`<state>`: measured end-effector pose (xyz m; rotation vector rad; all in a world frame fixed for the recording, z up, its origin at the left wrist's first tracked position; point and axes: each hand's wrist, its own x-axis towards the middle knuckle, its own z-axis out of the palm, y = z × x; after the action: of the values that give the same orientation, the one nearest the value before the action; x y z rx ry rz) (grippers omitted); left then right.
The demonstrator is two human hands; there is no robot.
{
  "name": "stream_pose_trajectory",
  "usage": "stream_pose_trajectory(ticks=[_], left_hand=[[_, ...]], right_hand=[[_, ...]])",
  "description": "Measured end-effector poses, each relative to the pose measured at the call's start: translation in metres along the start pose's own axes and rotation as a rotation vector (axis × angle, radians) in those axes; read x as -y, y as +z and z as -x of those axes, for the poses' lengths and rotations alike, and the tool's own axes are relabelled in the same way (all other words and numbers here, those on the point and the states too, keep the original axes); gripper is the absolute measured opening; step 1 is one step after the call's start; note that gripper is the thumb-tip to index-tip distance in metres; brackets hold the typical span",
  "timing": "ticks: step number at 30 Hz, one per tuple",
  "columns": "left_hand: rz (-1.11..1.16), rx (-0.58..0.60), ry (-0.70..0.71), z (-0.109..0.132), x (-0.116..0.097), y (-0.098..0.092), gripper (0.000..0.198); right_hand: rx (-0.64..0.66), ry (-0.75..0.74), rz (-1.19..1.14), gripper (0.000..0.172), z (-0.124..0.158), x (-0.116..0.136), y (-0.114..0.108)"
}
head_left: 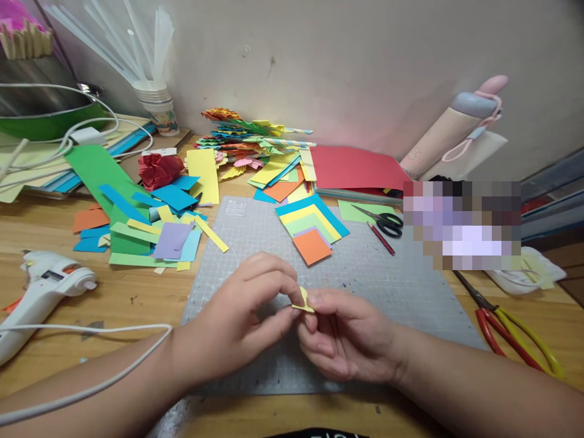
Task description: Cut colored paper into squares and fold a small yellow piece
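Observation:
A small piece of pale yellow paper (303, 302) is held between my two hands above the grey cutting mat (383, 316). My left hand (253, 307) pinches its left side with thumb and index finger. On the right side, the thumb and fingers of my right hand (344, 334) grip the same piece. The paper looks folded or bent. Just beyond the hands lies a fan of square papers in blue, yellow, green and purple, topped by an orange square (312, 246).
Black scissors (387, 224) and a red pencil (381, 238) lie behind right. Red-and-yellow-handled cutters (515, 334) are at the right. Paper scraps (171, 240) and a white glue gun (50, 292) are at the left. A white cable (132, 365) crosses near my left forearm.

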<state>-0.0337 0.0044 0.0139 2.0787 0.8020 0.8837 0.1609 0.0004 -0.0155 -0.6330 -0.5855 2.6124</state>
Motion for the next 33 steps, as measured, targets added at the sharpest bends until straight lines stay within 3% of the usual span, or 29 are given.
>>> stream_pose_trajectory(ticks=[3, 6, 8, 10, 16, 25, 29, 33], left_hand=[[0.115, -0.059, -0.15, -0.002, 0.0, 0.001, 0.011], [0.214, -0.074, -0.33, -0.004, -0.001, 0.004, 0.007], [0.255, -0.05, -0.404, -0.006, -0.001, 0.005, 0.005], [0.275, -0.017, -0.446, -0.007, -0.002, 0.006, 0.004], [0.243, 0.088, -0.517, -0.007, 0.0, 0.008, 0.004], [0.193, 0.138, -0.53, -0.004, 0.005, 0.009, 0.005], [0.152, 0.201, -0.505, -0.004, 0.005, 0.007, 0.005], [0.173, 0.269, -0.523, -0.004, 0.002, 0.007, 0.008]], right_hand=[[-0.193, -0.187, 0.3, 0.041, 0.003, 0.0, 0.001], [-0.423, -0.546, 0.746, 0.026, 0.007, 0.0, 0.007], [-0.454, -0.732, 1.005, 0.011, 0.01, 0.001, 0.012], [-0.435, -0.817, 1.203, 0.003, 0.012, 0.001, 0.014], [-0.363, -0.845, 1.511, 0.007, 0.011, 0.0, 0.009], [-0.425, -0.814, 1.745, 0.01, 0.014, -0.002, 0.01], [-0.346, -0.793, 1.733, 0.013, 0.013, -0.002, 0.01], [-0.306, -0.727, 1.56, 0.017, 0.011, -0.001, 0.012]])
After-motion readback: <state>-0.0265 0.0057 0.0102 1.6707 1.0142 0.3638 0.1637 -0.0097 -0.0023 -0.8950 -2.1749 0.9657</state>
